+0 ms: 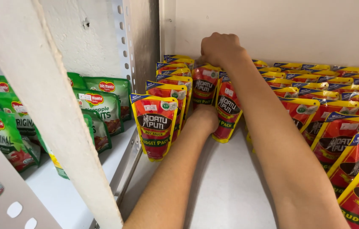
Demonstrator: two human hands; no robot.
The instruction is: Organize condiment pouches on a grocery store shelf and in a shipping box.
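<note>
White shelf (pixel 230 186) carries rows of red pouches. Right hand (pixel 221 48) clenches the top of a red pouch (pixel 205 87) hanging at its six o'clock. Left hand (pixel 204 118) presses that pouch's base at twelve o'clock; whether it grasps cannot be told.

White wall (pixel 273 25), perforated metal upright (pixel 122 38), pale grey shelf (pixel 226 186).

Both arms were bare from hand to past the elbow, no sleeves in view. Left hand (pixel 205 118) and right hand (pixel 220 48) wore no gloves, rings, watch or wristband. No markings showed on either forearm.
</note>
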